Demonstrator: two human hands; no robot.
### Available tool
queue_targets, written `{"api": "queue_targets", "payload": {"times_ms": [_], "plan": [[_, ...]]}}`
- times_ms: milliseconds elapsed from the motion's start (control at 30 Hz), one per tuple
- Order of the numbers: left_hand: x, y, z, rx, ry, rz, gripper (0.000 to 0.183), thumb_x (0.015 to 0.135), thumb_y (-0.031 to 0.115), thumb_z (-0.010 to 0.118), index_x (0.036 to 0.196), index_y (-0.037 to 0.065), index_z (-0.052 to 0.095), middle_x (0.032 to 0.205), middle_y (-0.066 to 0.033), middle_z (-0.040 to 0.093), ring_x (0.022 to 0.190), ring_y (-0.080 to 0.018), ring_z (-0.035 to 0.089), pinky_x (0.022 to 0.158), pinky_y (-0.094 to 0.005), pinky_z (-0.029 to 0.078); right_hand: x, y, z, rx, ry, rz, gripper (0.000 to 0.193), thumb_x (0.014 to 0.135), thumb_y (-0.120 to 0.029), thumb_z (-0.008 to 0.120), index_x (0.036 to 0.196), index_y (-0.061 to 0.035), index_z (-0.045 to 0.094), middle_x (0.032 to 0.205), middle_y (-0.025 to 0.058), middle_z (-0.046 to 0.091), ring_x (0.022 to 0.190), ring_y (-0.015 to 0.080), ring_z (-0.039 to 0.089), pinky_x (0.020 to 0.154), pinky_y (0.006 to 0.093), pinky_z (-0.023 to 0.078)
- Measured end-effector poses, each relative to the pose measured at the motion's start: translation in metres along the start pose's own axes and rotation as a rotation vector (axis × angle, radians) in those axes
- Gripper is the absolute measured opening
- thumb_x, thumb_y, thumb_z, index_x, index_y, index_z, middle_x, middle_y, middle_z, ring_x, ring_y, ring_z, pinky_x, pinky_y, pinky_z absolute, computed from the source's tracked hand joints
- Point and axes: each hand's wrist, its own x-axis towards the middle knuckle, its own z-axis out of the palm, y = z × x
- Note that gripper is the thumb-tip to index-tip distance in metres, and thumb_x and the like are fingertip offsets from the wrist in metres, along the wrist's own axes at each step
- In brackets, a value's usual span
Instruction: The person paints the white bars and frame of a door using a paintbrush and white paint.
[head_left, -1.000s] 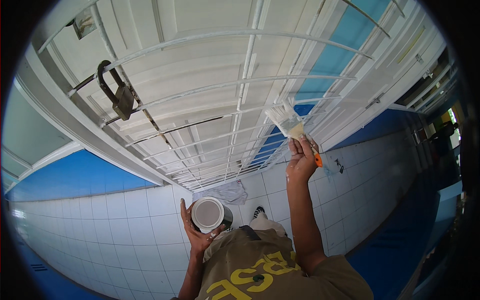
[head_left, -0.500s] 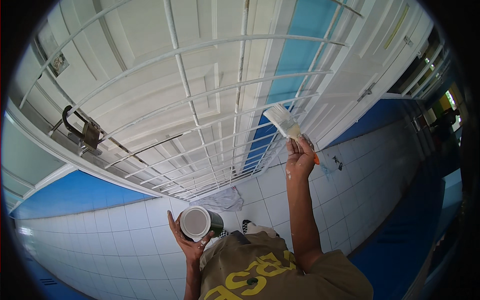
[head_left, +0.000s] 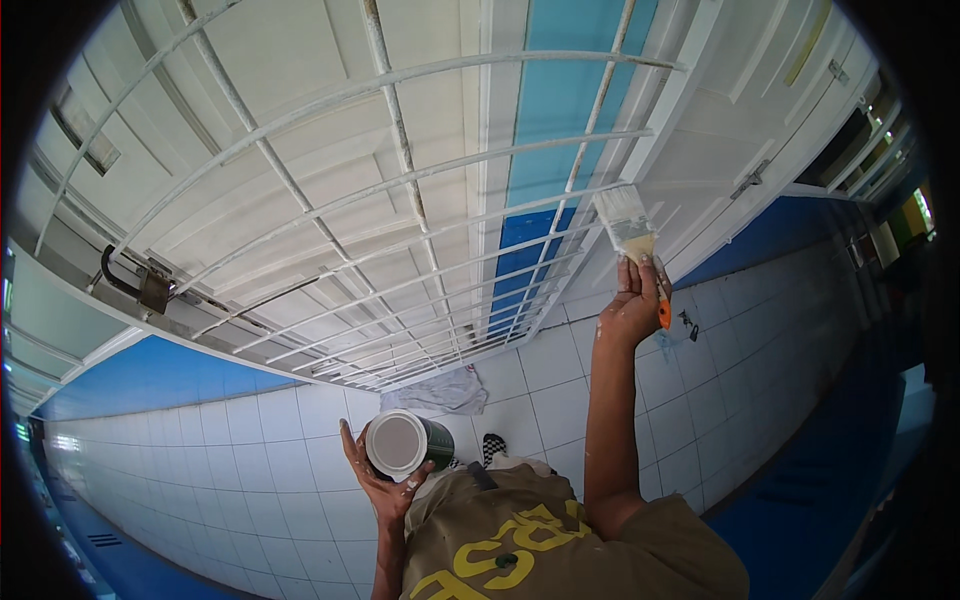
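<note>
My right hand (head_left: 632, 305) grips a paintbrush (head_left: 628, 222) with an orange-tipped handle. The wide bristles, coated in white paint, point up and reach the right end of a bar on the white metal grille (head_left: 400, 165); whether they touch it I cannot tell. Low on the left, my left hand (head_left: 385, 485) is wrapped round an open paint can (head_left: 437, 447) with a white rim and dark green side. Pale paint (head_left: 395, 442) shows inside it. Paint specks mark both hands. Some grille bars have bare, darker patches.
A padlock (head_left: 152, 290) hangs at the grille's left edge. Behind the bars stand a white panelled door (head_left: 300, 110) and a blue wall strip (head_left: 535, 245). Below lie a crumpled cloth (head_left: 440, 390) and white floor tiles (head_left: 250, 470). Another white door (head_left: 720, 160) is at the right.
My right hand has moved the paintbrush right and slightly up, toward the grille's right edge. My view has shifted a little. The left hand keeps holding the can.
</note>
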Motion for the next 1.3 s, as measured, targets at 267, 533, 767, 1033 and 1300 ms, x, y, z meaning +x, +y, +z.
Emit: {"api": "queue_targets", "payload": {"times_ms": [267,533,767,1033,1300], "plan": [[-0.020,-0.003,0.016,-0.005,0.045,-0.029,0.126,0.058,0.052,0.095,0.155,0.000,0.034,0.147,-0.0164,0.045,0.124,-0.0326,0.059,0.109,-0.0501,0.049,-0.042,0.008,-0.037,-0.378,-0.475,-0.236,0.013,0.086,0.007,0.075,0.097,0.0047,0.068,0.100,0.0187,0.072,0.090,0.0293,0.075,0.079,0.0363,0.066],[-0.031,-0.004,0.024,-0.058,0.024,-0.038,0.110,0.062,0.049,0.094,0.149,0.003,0.046,0.164,-0.0240,0.019,0.129,-0.0366,0.056,0.105,-0.0503,0.051,0.032,-0.005,-0.018,-0.832,-1.225,-1.152,0.020,0.079,0.009,0.076,0.097,0.0013,0.075,0.100,0.0185,0.073,0.094,0.0332,0.075,0.079,0.0369,0.064],[-0.032,-0.015,0.026,-0.016,-0.002,0.048,0.128,0.062,0.047,0.094,0.162,0.008,0.024,0.164,-0.0245,0.019,0.131,-0.0368,0.054,0.107,-0.0512,0.050,0.036,-0.021,0.003,-0.999,-1.413,-1.306,0.023,0.074,0.004,0.078,0.096,-0.0007,0.074,0.102,0.0183,0.073,0.091,0.0306,0.073,0.074,0.0381,0.064],[-0.032,-0.001,0.029,-0.039,-0.017,-0.030,0.130,0.062,0.049,0.094,0.161,0.003,0.023,0.154,-0.0228,0.033,0.127,-0.0341,0.056,0.110,-0.0485,0.048,0.037,-0.017,0.010,-1.083,-1.489,-1.349,0.023,0.075,0.000,0.077,0.098,0.0012,0.075,0.101,0.0195,0.073,0.093,0.0325,0.072,0.074,0.0398,0.063],[-0.033,-0.002,0.028,-0.042,0.000,-0.029,0.130,0.063,0.048,0.094,0.159,0.000,0.021,0.148,-0.0234,0.041,0.125,-0.0334,0.057,0.110,-0.0488,0.047,0.051,-0.013,0.000,-1.047,-1.469,-1.406,0.018,0.077,-0.003,0.077,0.095,-0.0019,0.073,0.103,0.0182,0.074,0.093,0.0310,0.073,0.074,0.0378,0.064]]}}
